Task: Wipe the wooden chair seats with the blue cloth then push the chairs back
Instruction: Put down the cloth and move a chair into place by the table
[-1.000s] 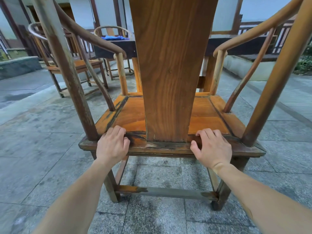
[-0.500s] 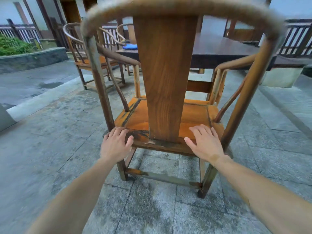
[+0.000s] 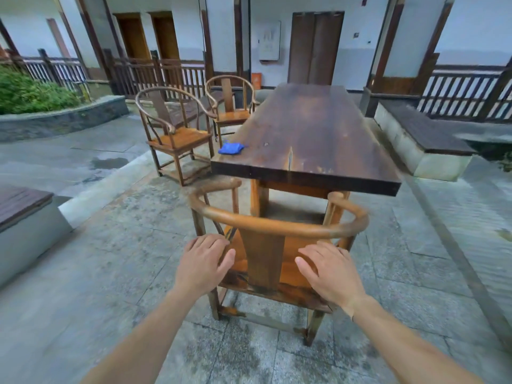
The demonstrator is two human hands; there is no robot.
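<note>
Two bare hands are stretched out over the back part of the nearest round-backed wooden armchair (image 3: 277, 225), which stands at the short end of the long dark wooden slab table (image 3: 307, 134). The left hand (image 3: 205, 263) is at about 7 o'clock from the middle of the frame, palm down, fingers spread and almost flat, over the rear left corner of the orange-brown chair seat (image 3: 293, 261). The right hand (image 3: 329, 270) is at about 5 o'clock, also palm down with loose, spread fingers, over the rear right part of the same seat. Neither hand closes around anything; I cannot tell if the palms really touch the wood or only hover just above it. Between the two hands rises the flat vertical back splat (image 3: 263, 259) of the chair, and the curved top rail runs above the fingers.

Crumpled on the left edge of the table, near its close corner, lies the small blue cloth (image 3: 231, 148), at about 11 o'clock from the hands and well apart from them. Beside the left long side of the table stand two more round-backed wooden chairs: the nearer side chair (image 3: 177, 137) at 10 o'clock, pulled away from the table, and the farther side chair (image 3: 231, 106) at 11 o'clock, close to the table edge. Grey stone paving (image 3: 110, 259) lies under all the furniture.
</note>
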